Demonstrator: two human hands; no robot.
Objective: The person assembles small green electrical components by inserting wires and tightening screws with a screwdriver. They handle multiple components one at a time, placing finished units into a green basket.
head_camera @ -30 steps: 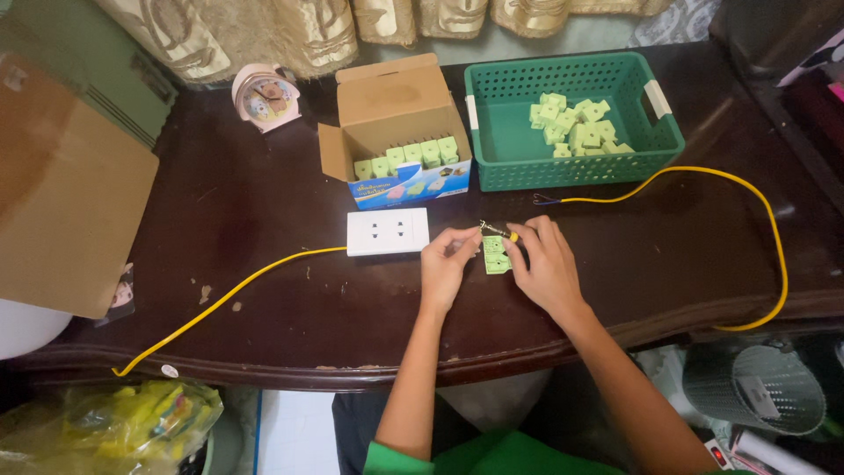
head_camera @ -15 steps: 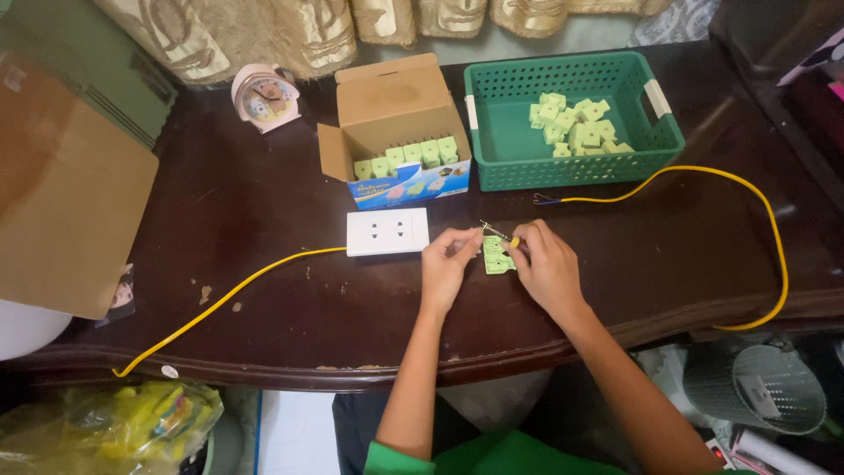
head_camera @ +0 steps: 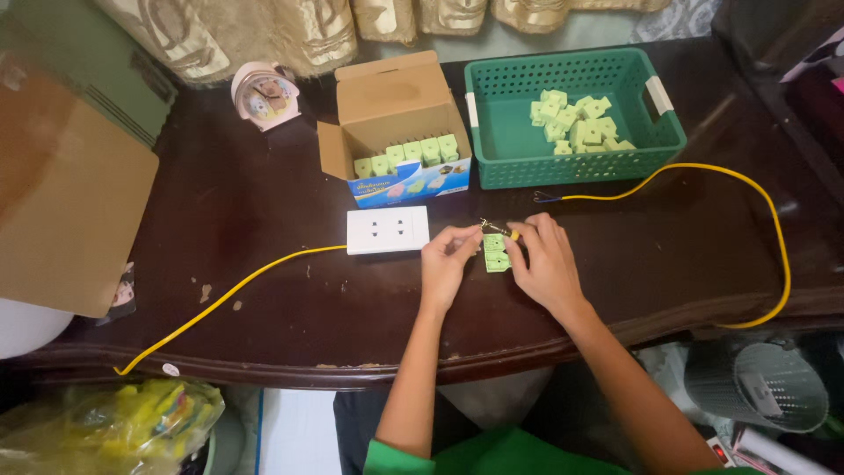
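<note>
- Small pale-green plastic socket block (head_camera: 496, 255): one, held on the dark wooden table (head_camera: 264, 290) between both hands, near the front edge.
- Flat brown cardboard sheet (head_camera: 61, 220): one, overhanging the table's left end.
- Green perforated plastic basket (head_camera: 501, 141): one, back right; loose green blocks (head_camera: 576, 123) heaped inside, too many to count.
- Open cardboard box (head_camera: 387, 97): one, blue printed front; five green blocks (head_camera: 406, 155) stand in a row.
- Left hand (head_camera: 446, 264), right hand (head_camera: 545, 264): fingers pinched on the block; right also grips a small screwdriver (head_camera: 498, 231).
- White rectangular socket plate (head_camera: 388, 230): one, on a yellow wire (head_camera: 220, 299).
</note>
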